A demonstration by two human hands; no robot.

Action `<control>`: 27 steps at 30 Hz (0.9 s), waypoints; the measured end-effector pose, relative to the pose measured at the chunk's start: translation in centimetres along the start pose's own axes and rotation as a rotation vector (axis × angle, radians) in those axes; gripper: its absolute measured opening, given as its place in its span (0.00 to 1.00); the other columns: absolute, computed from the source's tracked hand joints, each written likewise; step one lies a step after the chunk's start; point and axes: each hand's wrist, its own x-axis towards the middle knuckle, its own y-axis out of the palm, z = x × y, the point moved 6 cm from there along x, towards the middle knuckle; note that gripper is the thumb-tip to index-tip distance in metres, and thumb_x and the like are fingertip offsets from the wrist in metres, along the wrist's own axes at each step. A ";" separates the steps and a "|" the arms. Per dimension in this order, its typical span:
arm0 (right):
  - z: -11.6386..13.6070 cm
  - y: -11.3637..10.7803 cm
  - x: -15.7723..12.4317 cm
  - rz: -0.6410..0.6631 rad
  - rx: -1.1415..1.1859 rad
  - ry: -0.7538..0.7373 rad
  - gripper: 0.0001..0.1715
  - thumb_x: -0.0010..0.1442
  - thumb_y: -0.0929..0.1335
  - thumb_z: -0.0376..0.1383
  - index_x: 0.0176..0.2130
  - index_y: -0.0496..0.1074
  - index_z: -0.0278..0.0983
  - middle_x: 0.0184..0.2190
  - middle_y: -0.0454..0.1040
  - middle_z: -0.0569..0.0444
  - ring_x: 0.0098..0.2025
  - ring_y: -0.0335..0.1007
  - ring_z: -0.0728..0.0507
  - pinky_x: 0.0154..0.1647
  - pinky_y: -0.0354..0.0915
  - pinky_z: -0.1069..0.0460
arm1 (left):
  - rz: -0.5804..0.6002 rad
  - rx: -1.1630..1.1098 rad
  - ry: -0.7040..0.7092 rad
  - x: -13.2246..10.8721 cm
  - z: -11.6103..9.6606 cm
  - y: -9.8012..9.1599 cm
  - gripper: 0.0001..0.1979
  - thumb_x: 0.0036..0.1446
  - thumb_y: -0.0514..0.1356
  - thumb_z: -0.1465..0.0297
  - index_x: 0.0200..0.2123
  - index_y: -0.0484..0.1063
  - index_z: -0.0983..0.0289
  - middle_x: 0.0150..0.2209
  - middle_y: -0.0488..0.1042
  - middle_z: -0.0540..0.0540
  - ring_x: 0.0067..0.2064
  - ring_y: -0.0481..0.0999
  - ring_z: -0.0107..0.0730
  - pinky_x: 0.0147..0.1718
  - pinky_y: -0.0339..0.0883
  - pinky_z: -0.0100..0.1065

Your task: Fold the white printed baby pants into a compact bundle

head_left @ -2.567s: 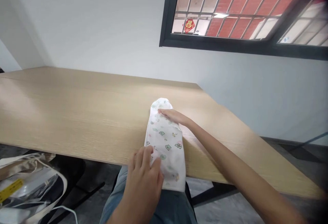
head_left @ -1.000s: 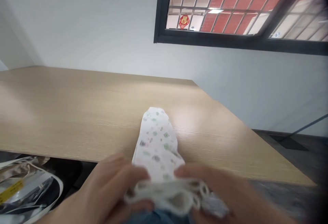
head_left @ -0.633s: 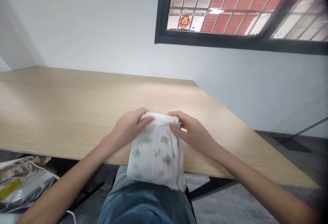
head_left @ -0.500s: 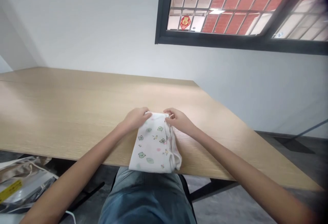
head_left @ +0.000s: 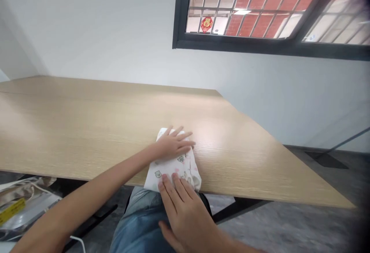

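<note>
Half a second back both hands pinched the far edge of the folded cloth; now they have let go of it and lie flat on top, and the bundle looks shorter and thicker. At the far left, below the worktop [head_left: 86, 129] edge, a crumpled silvery bag [head_left: 23, 206] with a yellow label lies on the floor. From there the left forearm runs diagonally up across the worktop's near edge, and the left hand [head_left: 173, 144] rests palm down with fingers spread over the far half of the cloth [head_left: 180, 166], a white piece printed with small animal figures that sits at the near edge of the worktop, just above the person's jeans [head_left: 138, 222]. The right hand [head_left: 185, 206] comes up from the lap, palm down and fingers straight, its fingertips touching the cloth's near edge. Neither grip is closed on anything: both are released and pressing. By the look of it the step is smoothing the fold flat; a further fold would call for one hand to pin the bundle while the other pinches a free edge. To the right the worktop is bare, under a barred window [head_left: 260, 10].
</note>
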 end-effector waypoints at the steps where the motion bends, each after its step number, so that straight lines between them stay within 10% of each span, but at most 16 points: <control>1: 0.2 0.3 -0.1 -0.012 -0.019 0.005 0.37 0.56 0.67 0.49 0.54 0.65 0.23 0.55 0.62 0.36 0.55 0.57 0.28 0.53 0.57 0.42 | 0.010 -0.008 -0.030 1.3 1.0 0.1 0.20 0.66 0.41 0.61 0.58 0.59 0.52 0.64 0.48 0.51 0.65 0.41 0.47 0.58 0.32 0.56; 5: 0.5 0.3 0.0 -0.092 -0.069 0.017 0.46 0.45 0.74 0.52 0.51 0.66 0.22 0.53 0.64 0.35 0.53 0.60 0.29 0.52 0.59 0.42 | 0.037 -0.056 -0.083 4.3 3.4 -0.1 0.22 0.66 0.36 0.59 0.59 0.57 0.52 0.63 0.52 0.53 0.64 0.45 0.50 0.57 0.38 0.59; 9: -0.9 -1.6 0.7 -0.132 0.161 0.030 0.21 0.58 0.69 0.42 0.45 0.71 0.29 0.41 0.74 0.45 0.42 0.70 0.40 0.43 0.65 0.48 | -0.014 -0.067 -0.120 3.5 3.4 -1.4 0.22 0.67 0.35 0.65 0.62 0.50 0.56 0.64 0.47 0.53 0.65 0.41 0.47 0.57 0.35 0.58; 14: -5.9 -3.4 1.6 -0.254 0.469 0.059 0.11 0.64 0.61 0.34 0.42 0.71 0.34 0.32 0.75 0.52 0.36 0.69 0.45 0.39 0.64 0.50 | -0.103 -0.122 -0.145 -2.3 2.1 -3.8 0.22 0.65 0.39 0.70 0.62 0.50 0.59 0.64 0.47 0.51 0.65 0.39 0.43 0.59 0.30 0.54; 18: -9.3 -1.8 1.7 -0.181 0.605 0.026 0.12 0.60 0.64 0.34 0.43 0.71 0.36 0.41 0.74 0.51 0.44 0.68 0.45 0.48 0.62 0.48 | -0.039 -0.261 -0.123 -7.9 1.7 -3.7 0.21 0.65 0.44 0.61 0.59 0.56 0.56 0.56 0.64 0.51 0.55 0.65 0.36 0.53 0.57 0.39; 23: -9.1 -0.3 0.0 0.174 0.586 -0.073 0.39 0.46 0.74 0.45 0.54 0.64 0.35 0.55 0.62 0.46 0.59 0.53 0.39 0.60 0.52 0.45 | 0.032 -0.279 -0.024 -12.5 0.4 -1.1 0.41 0.46 0.62 0.49 0.61 0.53 0.56 0.61 0.55 0.55 0.61 0.55 0.46 0.59 0.44 0.47; 27: -7.3 -1.2 -2.3 0.128 0.457 -0.102 0.34 0.53 0.69 0.34 0.57 0.59 0.34 0.56 0.62 0.45 0.60 0.51 0.41 0.60 0.52 0.46 | -0.051 -0.244 -0.005 -14.6 -1.9 0.0 0.37 0.51 0.61 0.56 0.62 0.50 0.53 0.61 0.55 0.53 0.61 0.54 0.44 0.60 0.43 0.49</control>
